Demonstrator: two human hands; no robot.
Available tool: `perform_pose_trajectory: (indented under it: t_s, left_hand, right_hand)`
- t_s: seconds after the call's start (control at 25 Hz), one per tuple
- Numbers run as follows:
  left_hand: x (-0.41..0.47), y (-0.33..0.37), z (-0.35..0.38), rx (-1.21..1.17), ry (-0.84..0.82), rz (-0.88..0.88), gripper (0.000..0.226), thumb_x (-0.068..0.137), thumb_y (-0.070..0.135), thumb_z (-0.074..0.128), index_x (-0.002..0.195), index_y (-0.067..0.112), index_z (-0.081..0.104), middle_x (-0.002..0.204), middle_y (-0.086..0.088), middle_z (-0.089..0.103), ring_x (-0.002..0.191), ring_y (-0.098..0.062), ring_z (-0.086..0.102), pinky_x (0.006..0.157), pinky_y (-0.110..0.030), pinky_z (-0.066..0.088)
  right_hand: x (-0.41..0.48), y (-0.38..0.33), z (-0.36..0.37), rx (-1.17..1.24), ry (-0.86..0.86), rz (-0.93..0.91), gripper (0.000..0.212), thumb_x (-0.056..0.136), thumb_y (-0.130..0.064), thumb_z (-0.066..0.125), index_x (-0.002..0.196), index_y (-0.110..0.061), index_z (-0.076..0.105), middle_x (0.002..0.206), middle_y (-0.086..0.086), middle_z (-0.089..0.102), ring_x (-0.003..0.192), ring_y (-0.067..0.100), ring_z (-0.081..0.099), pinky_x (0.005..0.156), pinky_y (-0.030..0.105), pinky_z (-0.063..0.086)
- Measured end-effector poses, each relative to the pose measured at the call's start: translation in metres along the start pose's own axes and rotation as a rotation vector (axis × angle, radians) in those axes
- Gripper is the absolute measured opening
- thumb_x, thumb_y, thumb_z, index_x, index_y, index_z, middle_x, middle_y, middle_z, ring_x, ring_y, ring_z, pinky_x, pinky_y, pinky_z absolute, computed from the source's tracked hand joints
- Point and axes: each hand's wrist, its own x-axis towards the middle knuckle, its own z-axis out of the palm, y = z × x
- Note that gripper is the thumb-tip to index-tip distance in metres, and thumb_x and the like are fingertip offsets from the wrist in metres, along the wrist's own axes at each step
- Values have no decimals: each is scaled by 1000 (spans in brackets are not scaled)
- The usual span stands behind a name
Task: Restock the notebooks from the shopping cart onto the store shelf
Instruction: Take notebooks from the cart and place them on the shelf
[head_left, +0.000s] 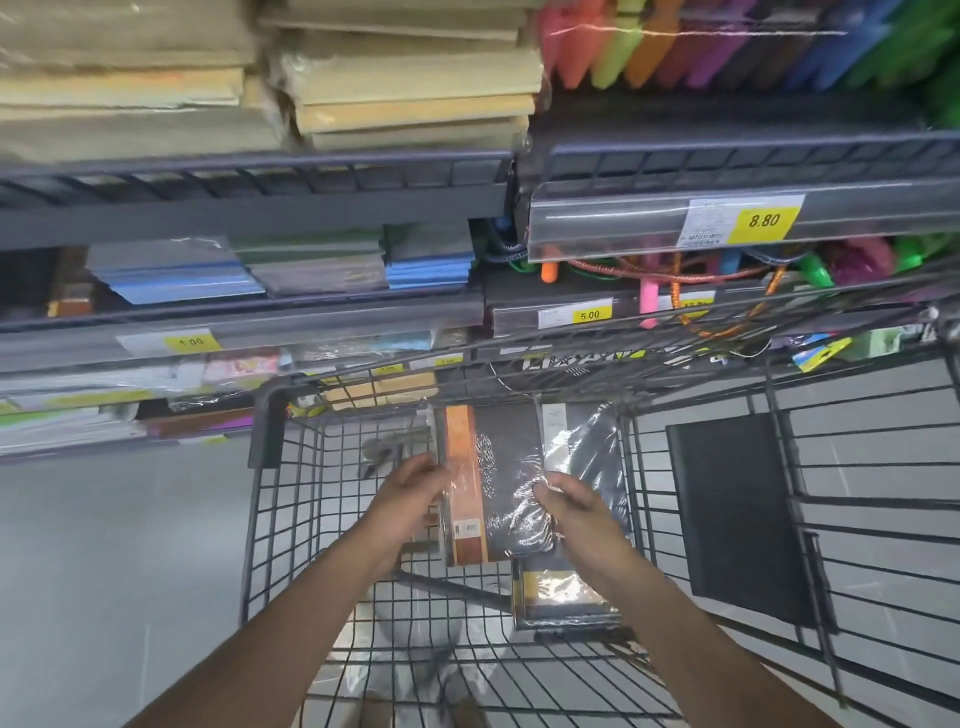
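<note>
Shopping cart (270, 519), pick-up step: wrapped notebook (493, 483) inside the basket, left hand (410, 493) and right hand (571, 501) pinching its side edges; more notebooks (561, 597) beneath. Next, likely: lift clear of the cart rim to the store shelf (249, 312) beyond

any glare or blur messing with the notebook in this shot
Head view: white glare streaks the plastic-wrapped black-and-orange notebook held between the left hand and right hand; the grey wire store shelves look soft and bowed by the wide lens.
</note>
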Motion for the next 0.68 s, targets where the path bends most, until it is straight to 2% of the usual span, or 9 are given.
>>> perform_pose_trajectory:
  t_s: [0.08, 0.16, 0.24, 0.32, 0.4, 0.48, 0.56, 0.64, 0.68]
  left_hand:
    - [-20, 10, -1, -166, -120, 11, 45, 91, 42, 72, 131, 31, 54, 125, 8, 66, 108, -14, 65, 92, -41, 55]
    - [-27, 4, -4, -267, -204, 27, 60, 82, 36, 84, 136, 26, 59, 135, -2, 68, 125, -25, 63, 106, -56, 49]
    - [-36, 0, -4, -307, -237, 63, 72, 81, 22, 86, 144, 24, 52, 142, -12, 63, 132, -35, 58, 110, -65, 42]
    - [-43, -2, -6, -325, -220, 113, 56, 89, 2, 73, 139, 19, 55, 129, -15, 70, 122, -37, 66, 103, -61, 50]
    - [-49, -3, -11, -287, -161, 160, 49, 95, -2, 63, 136, 25, 57, 122, -9, 75, 114, -31, 71, 98, -57, 55]
    - [-52, -7, -21, -237, -72, 205, 52, 98, 1, 60, 137, 35, 56, 120, -1, 76, 113, -25, 72, 96, -55, 56]
    - [-51, -12, -31, -216, 67, 222, 47, 100, -1, 57, 131, 35, 59, 114, 3, 78, 105, -20, 75, 90, -47, 60]
    - [-49, -19, -39, -202, 158, 226, 43, 101, -3, 55, 119, 35, 62, 105, 6, 80, 94, -15, 77, 76, -33, 62]
    - [-49, -22, -42, -182, 200, 226, 42, 101, -3, 54, 116, 35, 63, 101, 6, 80, 92, -15, 77, 70, -29, 61]
  right_hand:
    - [-18, -7, -2, 96, -55, 42, 20, 92, -21, 69, 110, -29, 64, 117, -14, 56, 114, 9, 48, 106, 47, 42]
    - [-31, -9, -4, 198, -127, 53, 16, 89, -17, 69, 104, -20, 67, 114, -4, 63, 115, 15, 51, 113, 55, 35]
    - [-41, -11, -1, 261, -163, 27, 23, 88, -15, 68, 109, -7, 68, 106, 12, 71, 105, 25, 62, 109, 56, 42]
    - [-44, -10, 1, 222, -139, -18, 17, 93, -13, 65, 108, -12, 70, 106, 11, 74, 100, 23, 68, 97, 48, 53]
    - [-40, -10, 3, 47, -122, -92, 18, 95, -19, 64, 111, -22, 72, 110, -1, 74, 103, 15, 68, 86, 31, 56]
    - [-26, -6, 2, -215, -98, -183, 20, 96, -24, 62, 114, -26, 71, 112, -11, 71, 103, 6, 66, 77, 14, 52]
    - [-1, 2, 1, -425, 5, -235, 19, 97, -19, 63, 115, -21, 69, 106, -15, 67, 98, 2, 64, 64, 2, 45]
    - [25, 12, 4, -536, 136, -227, 19, 95, -17, 67, 114, -14, 65, 100, -7, 68, 93, 11, 69, 65, 4, 46]
    - [39, 19, 7, -609, 191, -228, 29, 93, -22, 69, 119, -14, 61, 104, 0, 69, 97, 19, 70, 75, 14, 51]
